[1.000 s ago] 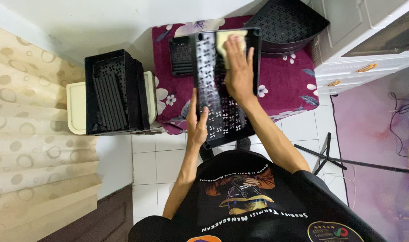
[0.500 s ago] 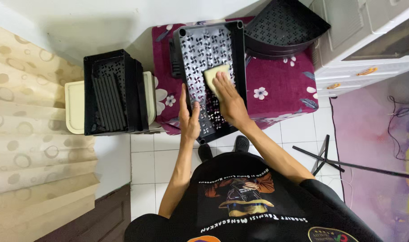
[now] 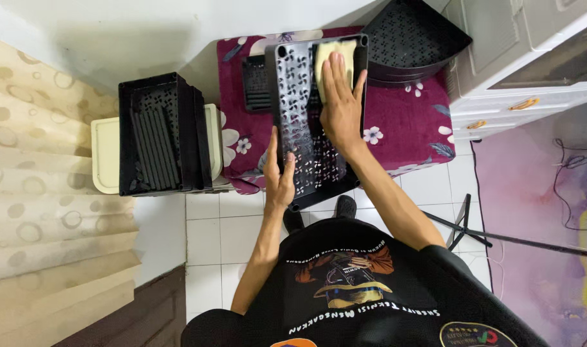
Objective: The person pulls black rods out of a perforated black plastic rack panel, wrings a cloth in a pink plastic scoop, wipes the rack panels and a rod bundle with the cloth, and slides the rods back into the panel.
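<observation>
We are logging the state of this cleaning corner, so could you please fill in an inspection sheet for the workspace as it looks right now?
Surface: table under a maroon floral cloth, above a white tiled floor.
Job's things: black perforated shelf panel lying on the cloth, near end over the table edge; pale yellow cloth on its far end.
Clutter: curved black corner shelf behind; smaller black slatted piece beside the panel; stack of black panels and rods on a cream stool.
Grippers: left hand grips the panel's near left edge; right hand presses flat on the yellow cloth.
Cables: thin dark cable on the purple rug.
Surroundings: white drawer cabinet, beige curtain, tripod legs.
</observation>
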A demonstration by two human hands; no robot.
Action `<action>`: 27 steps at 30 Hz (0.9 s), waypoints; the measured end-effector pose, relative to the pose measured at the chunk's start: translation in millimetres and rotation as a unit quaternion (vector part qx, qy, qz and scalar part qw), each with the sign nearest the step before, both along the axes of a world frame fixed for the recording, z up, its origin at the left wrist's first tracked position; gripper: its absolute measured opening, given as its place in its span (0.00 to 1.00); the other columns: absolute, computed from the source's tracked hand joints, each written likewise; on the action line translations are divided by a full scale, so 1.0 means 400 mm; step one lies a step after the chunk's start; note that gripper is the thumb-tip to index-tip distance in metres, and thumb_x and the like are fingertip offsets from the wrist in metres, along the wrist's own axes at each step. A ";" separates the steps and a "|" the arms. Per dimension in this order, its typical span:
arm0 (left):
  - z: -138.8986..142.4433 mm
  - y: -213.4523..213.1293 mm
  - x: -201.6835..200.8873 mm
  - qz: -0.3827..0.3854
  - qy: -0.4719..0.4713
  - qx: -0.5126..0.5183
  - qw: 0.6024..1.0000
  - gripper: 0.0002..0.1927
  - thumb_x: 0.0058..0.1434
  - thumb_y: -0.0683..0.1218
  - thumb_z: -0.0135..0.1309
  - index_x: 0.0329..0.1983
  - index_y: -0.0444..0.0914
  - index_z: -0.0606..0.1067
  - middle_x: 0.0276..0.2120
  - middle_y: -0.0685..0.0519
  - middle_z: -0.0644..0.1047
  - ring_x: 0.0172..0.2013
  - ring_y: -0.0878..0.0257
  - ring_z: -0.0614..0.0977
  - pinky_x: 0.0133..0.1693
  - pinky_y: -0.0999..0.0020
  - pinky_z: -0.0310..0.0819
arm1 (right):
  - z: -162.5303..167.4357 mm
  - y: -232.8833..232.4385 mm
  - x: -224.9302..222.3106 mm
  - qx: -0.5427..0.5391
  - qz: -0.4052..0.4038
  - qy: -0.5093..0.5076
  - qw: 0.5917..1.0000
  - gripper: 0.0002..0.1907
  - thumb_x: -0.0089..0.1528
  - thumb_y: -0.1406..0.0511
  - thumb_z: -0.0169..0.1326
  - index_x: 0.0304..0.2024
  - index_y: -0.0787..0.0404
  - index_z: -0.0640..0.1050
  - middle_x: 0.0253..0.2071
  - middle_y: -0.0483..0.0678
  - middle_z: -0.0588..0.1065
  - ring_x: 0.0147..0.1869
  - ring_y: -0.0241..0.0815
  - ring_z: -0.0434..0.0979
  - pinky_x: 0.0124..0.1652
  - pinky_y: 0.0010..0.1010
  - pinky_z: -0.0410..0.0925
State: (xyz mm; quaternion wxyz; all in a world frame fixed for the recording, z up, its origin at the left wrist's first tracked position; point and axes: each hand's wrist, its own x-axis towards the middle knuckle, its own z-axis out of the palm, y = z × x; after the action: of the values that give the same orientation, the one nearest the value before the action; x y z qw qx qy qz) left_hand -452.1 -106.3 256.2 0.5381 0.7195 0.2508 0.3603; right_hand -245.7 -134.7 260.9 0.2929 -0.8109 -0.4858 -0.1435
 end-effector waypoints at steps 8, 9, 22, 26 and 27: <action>-0.018 0.045 -0.008 0.022 -0.056 -0.058 0.997 0.33 0.76 0.51 0.44 0.78 0.32 0.51 0.77 0.39 0.57 0.76 0.51 0.59 0.74 0.58 0.50 | -0.050 -0.131 -0.107 0.015 0.069 0.196 0.978 0.34 0.61 0.82 0.43 0.70 0.62 0.67 0.72 0.55 0.67 0.80 0.49 0.60 0.78 0.58 0.43; -0.019 0.046 -0.006 0.018 -0.057 -0.061 0.996 0.34 0.76 0.51 0.44 0.78 0.32 0.51 0.76 0.40 0.57 0.75 0.51 0.59 0.74 0.58 0.50 | -0.047 -0.134 -0.105 0.029 0.060 0.255 0.965 0.32 0.65 0.83 0.43 0.71 0.60 0.69 0.71 0.52 0.70 0.80 0.47 0.62 0.80 0.54 0.45; -0.008 0.027 0.026 -0.003 -0.079 -0.073 0.994 0.34 0.76 0.51 0.45 0.79 0.33 0.51 0.77 0.41 0.58 0.75 0.51 0.61 0.74 0.58 0.52 | -0.017 -0.037 -0.054 0.073 0.071 0.060 0.993 0.45 0.55 0.86 0.42 0.75 0.64 0.59 0.78 0.60 0.54 0.84 0.57 0.48 0.78 0.52 0.49; 0.003 0.058 0.030 0.008 -0.066 -0.044 0.997 0.34 0.76 0.53 0.45 0.79 0.33 0.52 0.78 0.41 0.56 0.77 0.50 0.58 0.76 0.57 0.49 | -0.046 -0.068 -0.092 0.111 0.073 0.107 0.985 0.44 0.54 0.86 0.40 0.75 0.64 0.59 0.78 0.59 0.54 0.84 0.57 0.50 0.79 0.50 0.49; 0.006 0.061 0.034 0.005 -0.059 -0.035 0.998 0.34 0.76 0.54 0.44 0.79 0.33 0.52 0.78 0.41 0.56 0.77 0.50 0.57 0.76 0.57 0.49 | -0.045 -0.066 -0.095 0.122 0.059 0.129 0.982 0.44 0.55 0.87 0.39 0.75 0.63 0.60 0.79 0.58 0.55 0.84 0.56 0.50 0.79 0.49 0.49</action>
State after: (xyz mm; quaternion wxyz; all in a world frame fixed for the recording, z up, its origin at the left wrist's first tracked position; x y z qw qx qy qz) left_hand -438.4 -82.1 258.7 0.5750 0.6765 0.2348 0.3959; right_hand -283.6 -161.0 242.9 0.4578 -0.7505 -0.4701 -0.0784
